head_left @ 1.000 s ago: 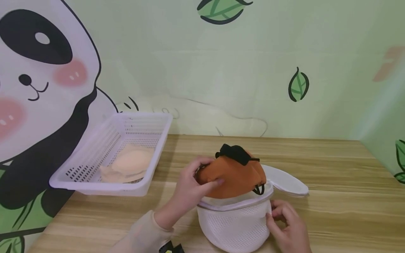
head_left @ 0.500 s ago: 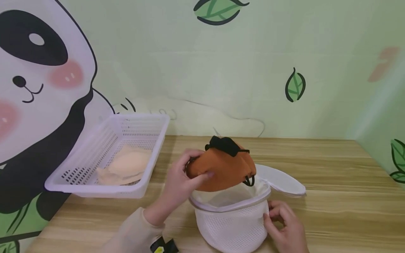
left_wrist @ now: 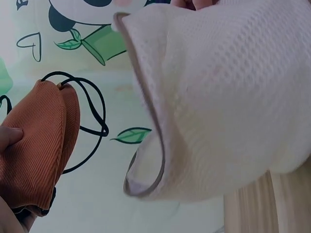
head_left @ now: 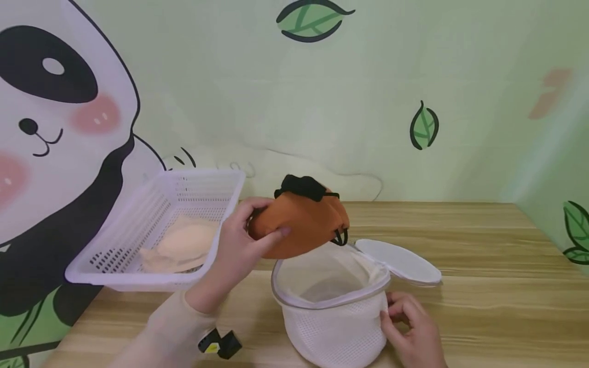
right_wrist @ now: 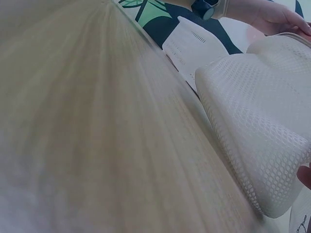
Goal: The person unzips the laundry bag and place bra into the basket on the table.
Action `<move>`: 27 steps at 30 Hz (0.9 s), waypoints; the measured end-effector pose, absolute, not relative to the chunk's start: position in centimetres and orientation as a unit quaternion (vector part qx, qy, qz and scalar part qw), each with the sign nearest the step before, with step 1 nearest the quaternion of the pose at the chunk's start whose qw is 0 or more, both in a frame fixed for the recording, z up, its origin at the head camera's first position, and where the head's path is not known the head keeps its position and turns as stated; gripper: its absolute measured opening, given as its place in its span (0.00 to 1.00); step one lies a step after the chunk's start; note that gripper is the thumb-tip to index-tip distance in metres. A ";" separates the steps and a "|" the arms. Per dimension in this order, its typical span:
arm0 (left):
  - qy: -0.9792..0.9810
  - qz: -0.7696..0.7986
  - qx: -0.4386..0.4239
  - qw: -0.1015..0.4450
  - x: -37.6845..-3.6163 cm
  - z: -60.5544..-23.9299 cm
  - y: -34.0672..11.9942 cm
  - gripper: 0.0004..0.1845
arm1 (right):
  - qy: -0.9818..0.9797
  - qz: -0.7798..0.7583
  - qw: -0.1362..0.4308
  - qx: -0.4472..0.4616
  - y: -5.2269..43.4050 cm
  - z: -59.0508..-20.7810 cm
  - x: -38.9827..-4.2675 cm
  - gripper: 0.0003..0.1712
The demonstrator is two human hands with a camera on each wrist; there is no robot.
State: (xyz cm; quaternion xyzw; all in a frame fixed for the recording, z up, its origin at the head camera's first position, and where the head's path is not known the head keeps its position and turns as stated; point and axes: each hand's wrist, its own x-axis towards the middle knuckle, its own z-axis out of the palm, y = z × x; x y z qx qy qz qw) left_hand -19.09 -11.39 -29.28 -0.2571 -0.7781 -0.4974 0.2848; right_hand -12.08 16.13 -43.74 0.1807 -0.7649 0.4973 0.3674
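In the head view my left hand (head_left: 234, 250) pinches an orange bra (head_left: 299, 222), folded cup on cup, with black trim and thin black straps. It is held above and left of the mouth of a white mesh laundry bag (head_left: 336, 327). The left wrist view shows the bra's ribbed fabric (left_wrist: 34, 145) apart from the bag's rim (left_wrist: 146, 97). My right hand (head_left: 414, 327) grips the bag's right side wall, its fingers curled there. The bag stands upright, its round lid (head_left: 400, 260) folded back to the right. Inside, I see only pale lining.
At the left stands a white perforated plastic basket (head_left: 138, 278) with a beige bra-like garment (head_left: 184, 245) inside. The wooden table (head_left: 497, 286) meets a wall covered with panda and leaf drawings at the back.
My left hand has lifted the orange bra up and left, out of the bag's mouth, uncovering the opening. The right hand keeps its grip on the bag's side.
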 end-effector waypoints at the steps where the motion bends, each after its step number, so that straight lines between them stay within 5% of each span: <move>1: -0.781 -0.493 -0.252 0.290 -19.2 -29.1 -11.7 0.24 | -0.765 0.497 0.368 0.182 16.1 -43.7 -12.1 0.17; 27: -0.847 -0.420 -0.095 0.310 -22.6 -26.9 -20.0 0.22 | -0.773 0.489 0.371 0.162 15.8 -43.5 -12.0 0.19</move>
